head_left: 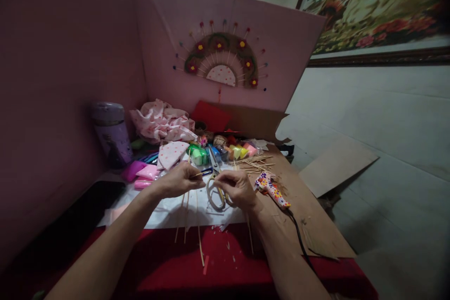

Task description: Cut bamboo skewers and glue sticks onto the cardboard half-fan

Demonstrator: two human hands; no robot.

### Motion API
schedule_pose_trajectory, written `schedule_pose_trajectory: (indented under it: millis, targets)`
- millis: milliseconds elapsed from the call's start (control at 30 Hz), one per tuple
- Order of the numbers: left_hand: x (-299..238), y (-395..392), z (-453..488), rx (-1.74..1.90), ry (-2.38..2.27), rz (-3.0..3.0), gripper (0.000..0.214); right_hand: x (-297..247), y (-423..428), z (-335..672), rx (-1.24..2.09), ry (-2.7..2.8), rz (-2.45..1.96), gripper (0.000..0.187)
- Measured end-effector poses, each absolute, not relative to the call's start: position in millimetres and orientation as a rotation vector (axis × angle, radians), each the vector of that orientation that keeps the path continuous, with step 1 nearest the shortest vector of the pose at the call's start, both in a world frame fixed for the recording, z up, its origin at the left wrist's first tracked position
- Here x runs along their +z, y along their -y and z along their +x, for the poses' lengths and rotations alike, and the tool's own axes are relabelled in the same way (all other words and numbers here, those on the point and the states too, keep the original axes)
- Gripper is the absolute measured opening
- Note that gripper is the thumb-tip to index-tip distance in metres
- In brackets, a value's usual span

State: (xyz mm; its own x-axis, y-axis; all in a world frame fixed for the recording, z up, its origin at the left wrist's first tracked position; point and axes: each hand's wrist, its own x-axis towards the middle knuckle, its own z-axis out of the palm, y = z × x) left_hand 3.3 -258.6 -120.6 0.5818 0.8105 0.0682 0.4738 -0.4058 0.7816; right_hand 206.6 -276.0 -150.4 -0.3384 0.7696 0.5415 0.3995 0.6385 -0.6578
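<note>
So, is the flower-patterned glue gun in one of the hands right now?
No, the flower-patterned glue gun lies on the brown cardboard, just beside the right hand.

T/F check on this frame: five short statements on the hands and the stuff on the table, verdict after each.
1. The left hand pinches a thin stick. True.
2. The scissors lie on the white sheet between the two hands. True.
3. The right hand grips the glue gun. False: the glue gun lies on the cardboard, to the right of that hand, not held.
4. The purple bottle stands to the right of the hands. False: it stands at the far left, by the pink wall.
5. The fan decoration hangs on the pink board behind the table. True.
</note>
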Motion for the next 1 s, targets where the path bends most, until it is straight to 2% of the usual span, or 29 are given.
schedule_pose_trajectory:
  millis: [100,233,367,600,800,1000]
  targets:
    - [-126,252,1,0.738,-1.103,2.073,0.034,-149,272,210,0.225,1.942,-1.088,0.015]
    - [-131,247,2,0.885,-1.195,2.143,0.035,-152,268,209,-0.222,2.219,-1.143,0.010]
    - [-131,248,4,0.977,-1.230,2.204,0.034,-157,266,205,-0.466,2.341,-1.226,0.013]
    - [-133,250,5,0.980,-1.286,2.272,0.035,-163,257,217,-0.483,2.246,-1.456,0.018]
    - [-132,252,7,1.051,-1.303,2.259,0.033,-166,248,231,-0.517,1.962,-1.766,0.038]
    - [-125,256,6,1.379,-1.301,2.147,0.027,-166,259,216,-0.520,2.041,-1.679,0.027]
